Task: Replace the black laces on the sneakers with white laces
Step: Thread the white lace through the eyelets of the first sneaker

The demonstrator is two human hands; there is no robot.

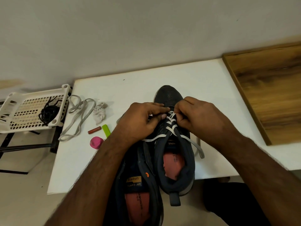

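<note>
Two dark sneakers with pink insoles lie on the white table [203,75], toes pointing away. The right sneaker [177,162] carries a white lace [171,123] crossed through its lower eyelets, with loose ends trailing to both sides. My left hand [140,121] and my right hand [200,118] meet over the toe-side eyelets, each pinching the white lace. The left sneaker [138,190] lies under my left forearm with no lace visible. A second white lace [78,118] lies loose on the table at the left. Black laces [48,112] sit bundled in a white basket [19,123].
A crumpled tissue [100,114], a small brown tube [94,130], a green stick [106,130] and a pink round lid [96,142] lie left of the shoes. A wooden board [268,88] lies at the right. The basket rests on a black frame beside the table.
</note>
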